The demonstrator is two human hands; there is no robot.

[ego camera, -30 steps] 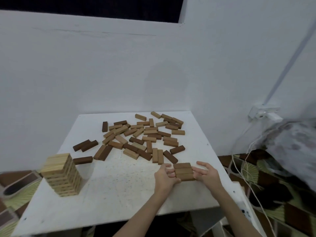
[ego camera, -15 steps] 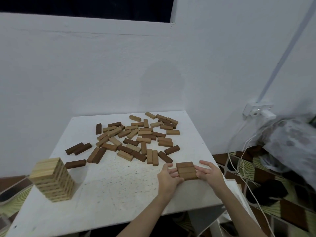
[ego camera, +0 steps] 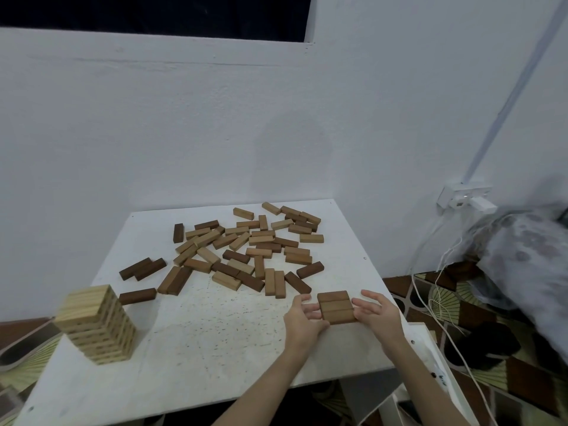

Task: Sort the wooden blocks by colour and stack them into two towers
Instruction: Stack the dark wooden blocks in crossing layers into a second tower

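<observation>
Head view, item: three-block brown layer (ego camera: 336,307), near right of counter (ego camera: 215,358). My left hand (ego camera: 302,322) and right hand (ego camera: 376,315) press its ends with straight fingers, nothing gripped. I judge blocks light, rigid, smooth; hold by long sides. Pale tower (ego camera: 96,325) left; its far faces hidden.

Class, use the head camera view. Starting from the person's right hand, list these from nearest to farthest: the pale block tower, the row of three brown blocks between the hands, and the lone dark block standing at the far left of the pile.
From the right hand:
1. Row of three brown blocks, touching its fingers, near right.
2. Lone dark block, far side, left of the pile.
3. Pale block tower, near left corner.
</observation>
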